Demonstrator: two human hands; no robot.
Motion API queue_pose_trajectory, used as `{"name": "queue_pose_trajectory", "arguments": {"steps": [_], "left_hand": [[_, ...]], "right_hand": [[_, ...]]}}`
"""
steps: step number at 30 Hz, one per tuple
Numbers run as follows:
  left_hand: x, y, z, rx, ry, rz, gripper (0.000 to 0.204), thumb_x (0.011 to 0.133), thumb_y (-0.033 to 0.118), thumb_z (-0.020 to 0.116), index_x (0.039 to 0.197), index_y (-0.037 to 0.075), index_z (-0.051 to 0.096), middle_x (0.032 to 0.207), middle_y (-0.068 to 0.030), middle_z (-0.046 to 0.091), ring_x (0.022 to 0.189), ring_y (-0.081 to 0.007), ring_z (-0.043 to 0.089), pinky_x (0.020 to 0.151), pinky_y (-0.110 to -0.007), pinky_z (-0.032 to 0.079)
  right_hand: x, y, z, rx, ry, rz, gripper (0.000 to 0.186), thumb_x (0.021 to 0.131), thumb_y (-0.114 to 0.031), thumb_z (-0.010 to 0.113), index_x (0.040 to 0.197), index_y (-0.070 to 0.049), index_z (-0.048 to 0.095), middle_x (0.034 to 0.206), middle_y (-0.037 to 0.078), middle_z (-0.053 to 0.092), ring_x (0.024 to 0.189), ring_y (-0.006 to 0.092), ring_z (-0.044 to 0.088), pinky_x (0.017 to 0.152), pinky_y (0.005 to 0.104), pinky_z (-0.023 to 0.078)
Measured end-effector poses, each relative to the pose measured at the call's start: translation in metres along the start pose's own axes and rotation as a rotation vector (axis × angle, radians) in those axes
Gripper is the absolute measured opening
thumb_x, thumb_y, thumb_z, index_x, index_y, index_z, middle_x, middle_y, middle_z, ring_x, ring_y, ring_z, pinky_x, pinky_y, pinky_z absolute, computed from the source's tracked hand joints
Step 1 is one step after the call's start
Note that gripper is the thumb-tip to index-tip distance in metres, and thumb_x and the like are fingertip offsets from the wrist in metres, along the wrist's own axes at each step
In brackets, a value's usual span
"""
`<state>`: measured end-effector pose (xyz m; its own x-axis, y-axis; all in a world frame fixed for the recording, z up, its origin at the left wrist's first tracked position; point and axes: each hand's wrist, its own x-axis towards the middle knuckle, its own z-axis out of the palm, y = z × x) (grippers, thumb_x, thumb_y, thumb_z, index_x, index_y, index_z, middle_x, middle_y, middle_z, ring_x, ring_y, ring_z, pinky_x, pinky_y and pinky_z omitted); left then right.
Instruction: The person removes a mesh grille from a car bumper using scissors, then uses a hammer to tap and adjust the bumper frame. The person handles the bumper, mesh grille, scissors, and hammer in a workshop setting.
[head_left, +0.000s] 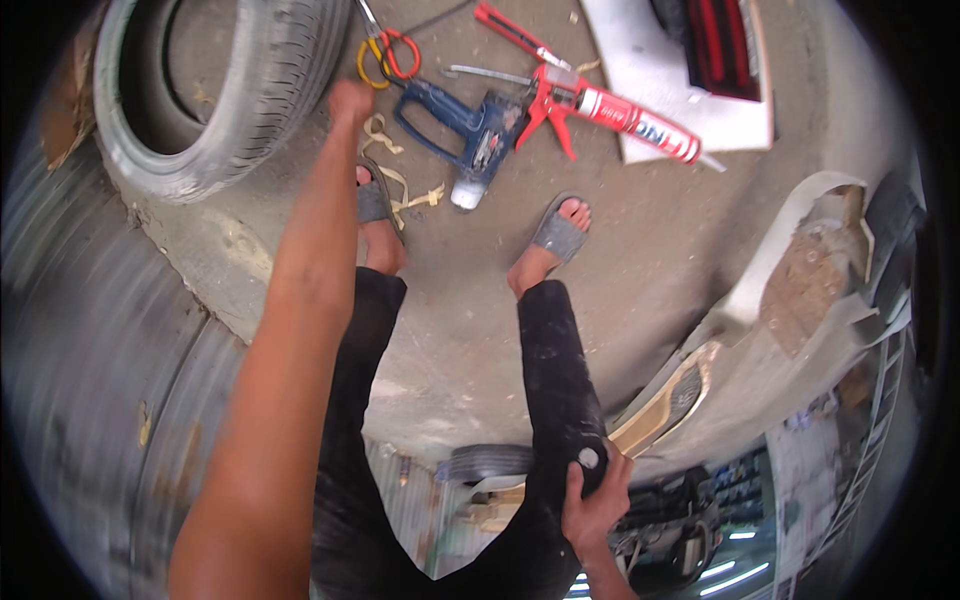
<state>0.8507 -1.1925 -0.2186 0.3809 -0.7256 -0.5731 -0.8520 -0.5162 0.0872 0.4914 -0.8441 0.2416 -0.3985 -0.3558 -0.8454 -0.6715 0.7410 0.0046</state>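
Note:
My left hand [350, 103] reaches out over the floor between a tire and a pair of scissors [402, 55] with orange and yellow handles. Its fingers look curled in, and whatever they may hold is hidden. Beside the scissors lies a blue heat gun [478, 140]. A red caulking gun [556, 103] with a red and white cartridge [640, 126] points away to the right of it. By my knee, my right hand [597, 500] is closed around a small black round thing [601, 474] with a white centre, partly covered by the fingers.
The large tire [280, 90] lies at the far left. Behind the caulking gun is a red utility knife [515, 32]. A white sheet [690, 130] carries a red and black car light [722, 50]. Curled tan strips [398, 185] lie by my foot; a worn bumper-like panel [740, 310] stands right.

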Motion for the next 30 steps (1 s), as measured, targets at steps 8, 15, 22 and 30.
{"name": "queue_pose_trajectory", "arguments": {"steps": [8,15,22,30], "left_hand": [[-0.019,0.009,0.014,-0.164,-0.023,-0.067,0.042,0.075,0.037,0.073,0.081,-0.004,0.068,0.080,-0.0227,0.071,0.065,-0.0322,0.072,0.065,-0.042,0.058],[-0.115,-0.130,-0.096,0.297,-0.031,0.309,0.049,0.090,0.039,0.062,0.102,-0.008,0.058,0.093,-0.0300,0.066,0.085,-0.0454,0.067,0.076,-0.052,0.051],[-0.382,-0.029,-0.241,0.112,-0.358,0.790,0.027,0.094,0.020,0.044,0.098,-0.006,0.052,0.082,-0.0241,0.056,0.075,-0.0383,0.055,0.075,-0.049,0.045],[-0.648,0.102,-0.221,0.034,-1.000,0.528,0.010,0.088,0.010,0.047,0.091,0.004,0.054,0.058,0.0023,0.040,0.048,-0.0063,0.031,0.045,-0.023,0.024]], "right_hand": [[-0.047,-0.051,0.053,0.117,0.050,0.180,0.057,0.087,-0.038,0.066,0.133,-0.007,0.050,0.115,0.020,0.054,0.104,0.0431,0.059,0.083,0.0496,0.051],[-0.075,-0.056,0.102,0.167,-0.020,0.237,0.060,0.087,-0.038,0.066,0.132,-0.003,0.045,0.115,0.022,0.052,0.097,0.0382,0.063,0.078,0.0477,0.055],[-0.094,-0.047,0.115,0.596,0.280,0.082,0.051,0.094,-0.038,0.061,0.128,-0.001,0.052,0.124,0.021,0.053,0.113,0.0352,0.054,0.096,0.0459,0.046],[-0.143,0.069,0.095,1.181,0.581,0.117,0.042,0.100,-0.038,0.052,0.119,0.000,0.055,0.118,0.019,0.059,0.110,0.0376,0.057,0.088,0.0494,0.045]]}}
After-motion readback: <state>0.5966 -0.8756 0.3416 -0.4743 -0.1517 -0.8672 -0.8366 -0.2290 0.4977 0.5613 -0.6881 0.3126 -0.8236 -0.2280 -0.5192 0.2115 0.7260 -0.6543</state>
